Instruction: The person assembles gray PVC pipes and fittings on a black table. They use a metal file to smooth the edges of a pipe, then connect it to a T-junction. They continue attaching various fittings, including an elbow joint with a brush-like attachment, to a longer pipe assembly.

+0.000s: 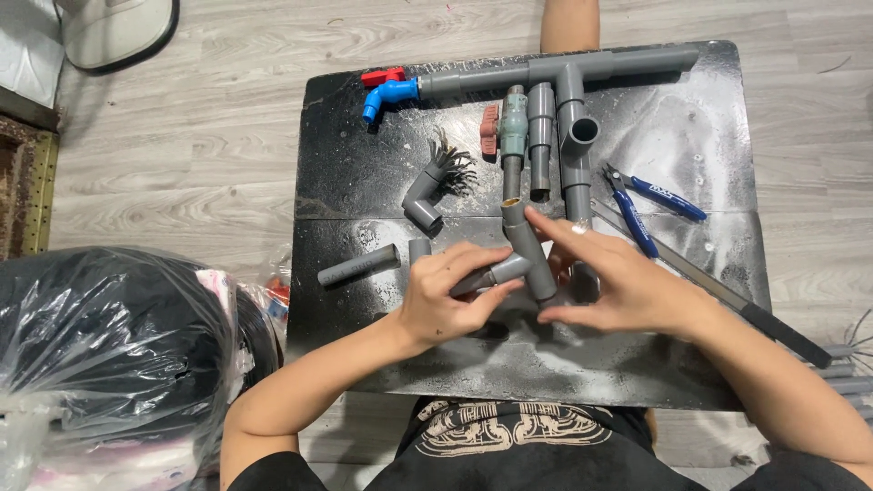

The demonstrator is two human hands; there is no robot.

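Grey Y-shaped pipe fitting held just above the middle of the dark surface, between both hands. Left hand curled closed around the fitting's short side branch, thumb and fingers pinching it. Right hand mostly open, fingers spread, thumb and fingertips touching the fitting's long straight arm from the right side. Just left of the hands a short loose grey pipe piece lies flat, a small grey stub beside it. Further up, a grey elbow joint near a scribbled dark mark. Along the far edge a long grey pipe assembly with a blue tap and red handle at its left end, more grey pipes and a valve hanging down from it. Right of the hands, blue-handled pliers and a long saw blade lying diagonal. Surface is scuffed black board on a pale wood floor. Black plastic bag at lower left on the floor.
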